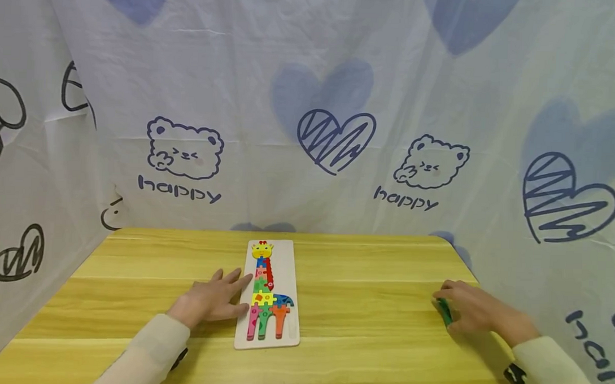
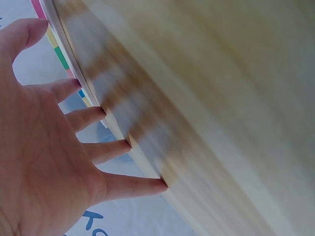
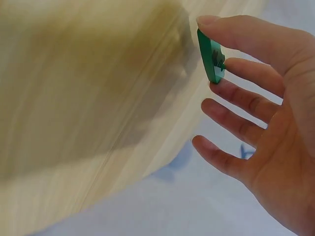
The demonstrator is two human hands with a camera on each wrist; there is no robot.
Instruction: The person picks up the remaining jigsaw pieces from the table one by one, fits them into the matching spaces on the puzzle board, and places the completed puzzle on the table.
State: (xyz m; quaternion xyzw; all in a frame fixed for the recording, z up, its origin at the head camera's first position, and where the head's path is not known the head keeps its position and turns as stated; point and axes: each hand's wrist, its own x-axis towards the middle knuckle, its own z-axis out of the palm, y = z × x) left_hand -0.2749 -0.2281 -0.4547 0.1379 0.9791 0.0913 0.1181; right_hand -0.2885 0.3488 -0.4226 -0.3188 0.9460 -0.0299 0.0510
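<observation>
A white puzzle board (image 1: 284, 264) lies on the table with its long side pointing away from me, bearing a colourful giraffe (image 1: 263, 299) of interlocking pieces. Beside the orange leg piece (image 1: 280, 322) shows a bare pale leg-shaped recess. My left hand (image 1: 214, 298) is at the board's left edge with fingers spread; in the left wrist view its thumb and index finger touch that edge. Far to the right, my right hand (image 1: 473, 308) pinches a green puzzle piece (image 3: 209, 56) between thumb and fingers, the other fingers loosely bent. The piece stands on edge near the tabletop.
The wooden table (image 1: 364, 307) has a rounded far right corner, close to my right hand. A white cloth (image 1: 307, 203) with hearts, bear faces and lettering hangs behind the table and along both sides.
</observation>
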